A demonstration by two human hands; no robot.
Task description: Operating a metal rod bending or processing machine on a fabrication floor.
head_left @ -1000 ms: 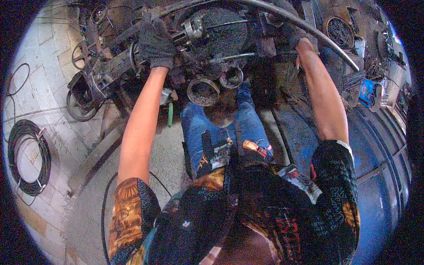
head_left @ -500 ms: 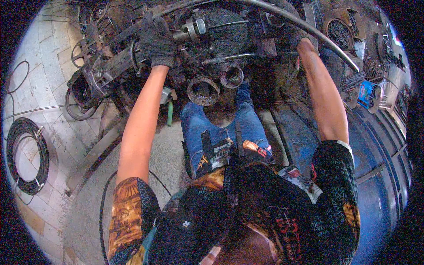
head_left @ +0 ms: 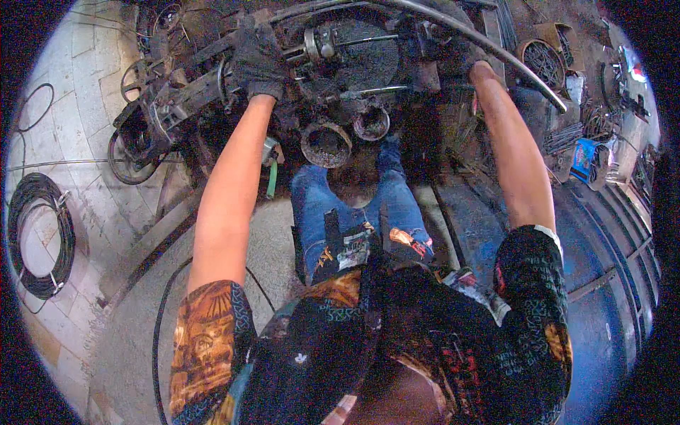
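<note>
Both hands reach forward to a dark, greasy machine [head_left: 177, 99] with bright horizontal rods. In a dark work glove, my left hand [head_left: 258, 67] lies closed on its left part, beside a metal collar [head_left: 312, 44] on the upper rod; what its fingers hold blends into the black metal. My right hand [head_left: 464, 57], also dark-gloved, is at the machine's right end, next to a dark block [head_left: 426, 74]. Its fingers are lost in shadow behind a long curved metal tube [head_left: 506, 60]. Two round, open-mouthed cups [head_left: 326, 163] sit below the rods, above my knees.
A coil of black cable [head_left: 65, 244] lies on the pale tiled floor at left. A green strip [head_left: 272, 180] hangs below the machine. Blue metal framing [head_left: 581, 234] fills the right side. Beyond it are a round container of metal pieces [head_left: 544, 60] and a blue box [head_left: 585, 159].
My left wrist has shifted slightly up and right. The collar beside it looks turned a little, its bright end less visible. My right hand stays at the machine's right end; the view has shifted slightly.
</note>
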